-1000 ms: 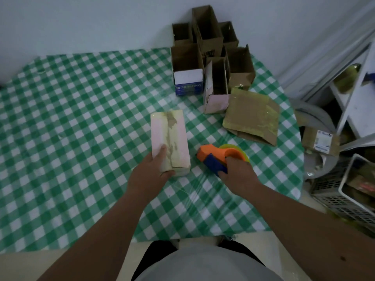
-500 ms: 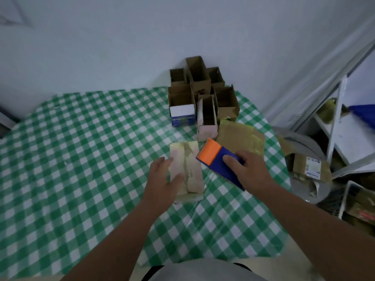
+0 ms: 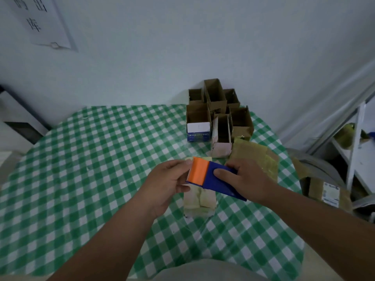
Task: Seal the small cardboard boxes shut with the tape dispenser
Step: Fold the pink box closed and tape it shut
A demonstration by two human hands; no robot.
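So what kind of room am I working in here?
Probably a small storeroom or home packing corner: green checked tablecloth, cluster of open brown cardboard boxes against the wall, white metal shelving alongside.

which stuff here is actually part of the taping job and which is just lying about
In the job:
orange and blue tape dispenser, gripped by right hand, left hand at its orange end
pale flat cardboard box beneath it
open brown cardboard boxes by the wall

Lying about:
flattened brown cardboard sheet
white shelf unit
paper notice
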